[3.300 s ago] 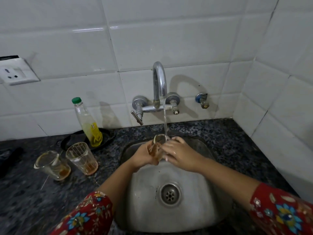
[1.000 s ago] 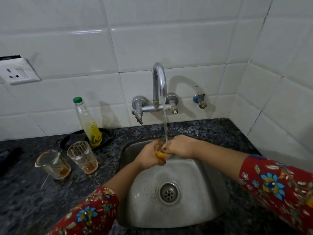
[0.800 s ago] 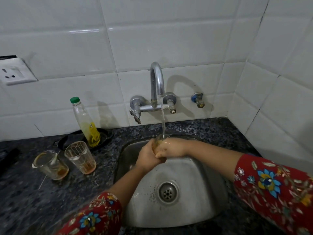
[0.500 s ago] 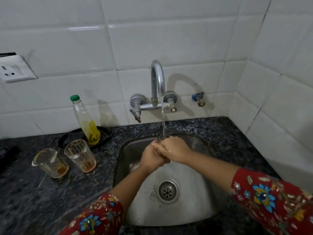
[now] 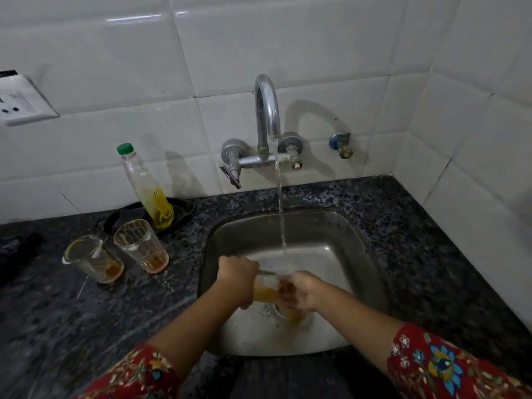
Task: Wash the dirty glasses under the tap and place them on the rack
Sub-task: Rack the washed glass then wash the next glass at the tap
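a glass (image 5: 266, 287) is being held over the middle of the sink (image 5: 345, 254), tipped on its side, with orange liquid showing inside it. it is being gripped by the left hand (image 5: 237, 279), whose fingers are being wrapped round its body. its other end is being held by the right hand (image 5: 299, 292), whose fingers are being curled against it (whether they are reaching inside cannot be told, as that part is blurred). a thin stream of water (image 5: 282, 211) is being let down from the tap (image 5: 267, 119) on the tiled wall behind the sink, and it is being caught just where the glass and the right hand are meeting. orange-tinted water (image 5: 293, 315) is being spilled onto the sink's floor below the hands.

two more dirty glasses are being kept upright on the dark speckled desk (image 5: 431, 254) to the left of the sink. the nearer glass (image 5: 141, 246) is being marked by reddish residue at its bottom. the farther glass (image 5: 92, 260), just beside it, is being marked by brownish residue. to the back left of the sink, a clear bottle (image 5: 146, 188) with a green cap is being stood, leaning, in a black dish (image 5: 184, 208). both forearms are being partly covered by red flowered sleeves (image 5: 449, 367).
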Motion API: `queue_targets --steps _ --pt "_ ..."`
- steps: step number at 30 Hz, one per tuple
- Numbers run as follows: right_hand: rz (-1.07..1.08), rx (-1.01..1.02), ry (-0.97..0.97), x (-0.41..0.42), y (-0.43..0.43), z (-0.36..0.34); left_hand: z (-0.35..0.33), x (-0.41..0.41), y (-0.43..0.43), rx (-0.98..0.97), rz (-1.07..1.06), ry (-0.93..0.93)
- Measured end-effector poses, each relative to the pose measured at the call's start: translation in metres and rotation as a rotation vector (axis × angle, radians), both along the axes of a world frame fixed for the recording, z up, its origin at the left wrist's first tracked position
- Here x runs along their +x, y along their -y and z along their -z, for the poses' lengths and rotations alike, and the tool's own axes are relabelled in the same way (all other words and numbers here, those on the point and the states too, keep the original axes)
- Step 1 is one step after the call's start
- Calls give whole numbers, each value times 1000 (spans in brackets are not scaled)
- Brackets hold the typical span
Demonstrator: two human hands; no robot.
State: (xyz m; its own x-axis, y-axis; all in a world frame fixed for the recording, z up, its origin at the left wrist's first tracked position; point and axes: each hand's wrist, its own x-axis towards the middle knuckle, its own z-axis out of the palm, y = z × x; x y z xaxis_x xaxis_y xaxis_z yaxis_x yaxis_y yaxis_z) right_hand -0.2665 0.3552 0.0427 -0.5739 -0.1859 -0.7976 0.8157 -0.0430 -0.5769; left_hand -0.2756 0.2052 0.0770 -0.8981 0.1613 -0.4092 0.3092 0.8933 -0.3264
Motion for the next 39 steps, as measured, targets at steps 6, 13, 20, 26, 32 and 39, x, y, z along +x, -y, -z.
queue_targets --steps 6,13,20,26,32,39 --pt "-181 56 -707 5 -11 4 -1 -10 10 481 -170 65" --pt "-1237 951 -1671 -54 -53 -35 7 -39 10 1390 -417 331" --pt "-479 810 -1532 -56 -26 -52 -3 -42 -26 1630 -558 217" --pt "-575 834 -1755 -59 -52 -54 -8 -46 -10 1588 -478 358" --pt "-357 902 -1451 -54 -26 -53 -16 -40 -40 1328 -518 -73" --pt "-374 520 -1590 -44 -32 -65 -24 -54 -7 1700 -208 740"
